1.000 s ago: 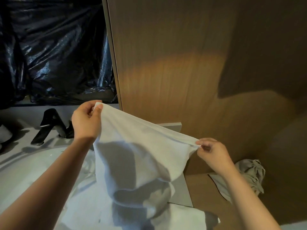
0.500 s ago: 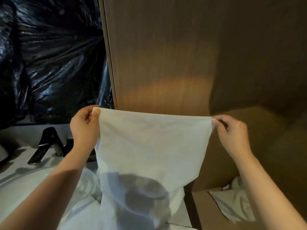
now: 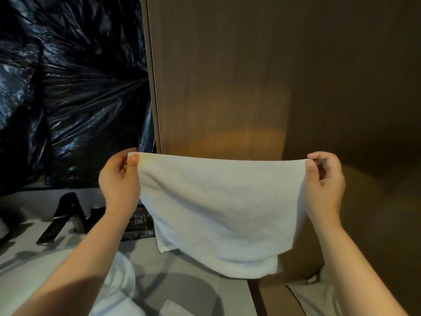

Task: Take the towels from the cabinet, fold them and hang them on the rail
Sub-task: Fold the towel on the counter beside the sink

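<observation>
Left hand (image 3: 119, 179) fingers pinch one top corner of white terry towel (image 3: 218, 206), right hand (image 3: 324, 181) fingers other; towel hangs taut between, below fingers, doubled, squared for next fold.

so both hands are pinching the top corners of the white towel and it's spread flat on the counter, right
Not quite. In the head view the left hand and right hand do pinch the top corners of the white towel, but it hangs in the air, not flat on the counter.
</observation>
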`<state>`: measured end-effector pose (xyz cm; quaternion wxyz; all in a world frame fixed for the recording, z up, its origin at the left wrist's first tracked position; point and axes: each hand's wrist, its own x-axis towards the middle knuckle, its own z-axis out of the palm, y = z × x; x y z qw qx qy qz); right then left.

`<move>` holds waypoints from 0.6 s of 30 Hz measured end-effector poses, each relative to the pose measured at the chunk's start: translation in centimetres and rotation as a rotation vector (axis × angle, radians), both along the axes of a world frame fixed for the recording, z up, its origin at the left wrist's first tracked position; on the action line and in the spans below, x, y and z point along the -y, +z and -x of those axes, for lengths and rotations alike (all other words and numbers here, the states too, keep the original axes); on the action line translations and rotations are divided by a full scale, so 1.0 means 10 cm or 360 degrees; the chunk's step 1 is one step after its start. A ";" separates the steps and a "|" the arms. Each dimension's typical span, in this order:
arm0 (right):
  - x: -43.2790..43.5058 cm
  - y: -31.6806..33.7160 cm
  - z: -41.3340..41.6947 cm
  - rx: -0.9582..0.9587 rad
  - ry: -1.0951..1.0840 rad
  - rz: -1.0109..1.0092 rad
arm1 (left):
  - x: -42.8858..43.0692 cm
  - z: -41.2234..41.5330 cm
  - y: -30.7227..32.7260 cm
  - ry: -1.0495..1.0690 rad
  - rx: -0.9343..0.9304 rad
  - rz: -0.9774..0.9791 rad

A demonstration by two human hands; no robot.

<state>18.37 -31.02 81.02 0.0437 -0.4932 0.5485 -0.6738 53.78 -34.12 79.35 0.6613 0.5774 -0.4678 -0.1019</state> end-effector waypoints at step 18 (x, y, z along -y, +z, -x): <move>-0.04 -0.69 -0.30 -0.0130 0.0342 -0.0803 | -0.45 0.31 -0.28 -0.0376 -0.0228 -0.0295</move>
